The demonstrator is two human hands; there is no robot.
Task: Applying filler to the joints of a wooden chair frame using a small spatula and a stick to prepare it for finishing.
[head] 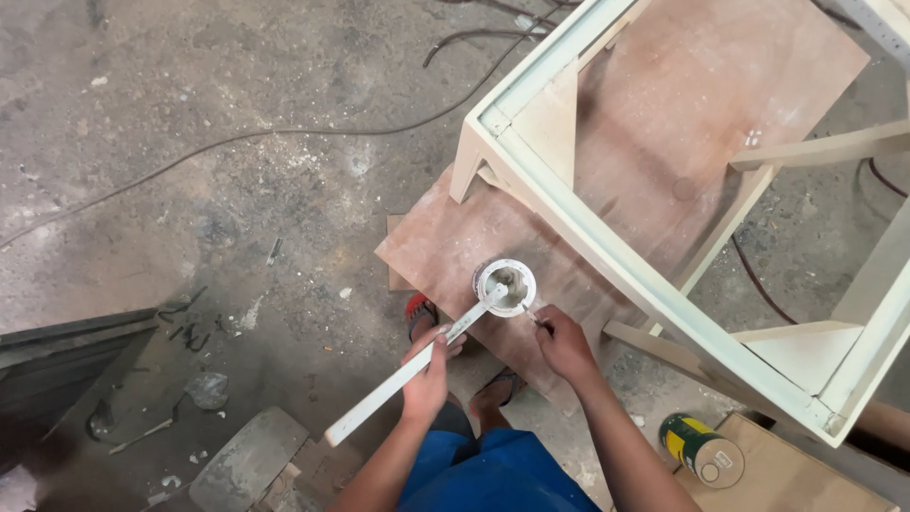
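Down at the centre, a long white stick (408, 374) runs on a slant, its long axis going from lower left to upper right; the upper end dips into a small round white can (505, 286), the lower end hangs free over the concrete floor (190, 190). The left hand (427, 379) is wrapped around the stick near its middle, fingers clenched on it. The right hand (561, 341) sits just beside the can on its lower right, fingers pinched around a thin, small tool (533, 318) whose tip points up-left toward the can's rim; what kind of tool it is cannot be told.

The can stands upright on a reddish plywood sheet (455, 237), close to the sheet's lower left edge. Two feet in sandals (422, 313) are planted at that same edge, one left of the can and one below it. A pale painted wooden frame (607, 246) stands on the sheet to the right and above, its nearest rail passing just beside the right hand, so room is tight on that side. To the left the floor lies open, crossed by a thin dark cable (284, 133). At the lower right a yellow and green tin (701, 450) lies on its side on cardboard (796, 474), well apart from the hands.
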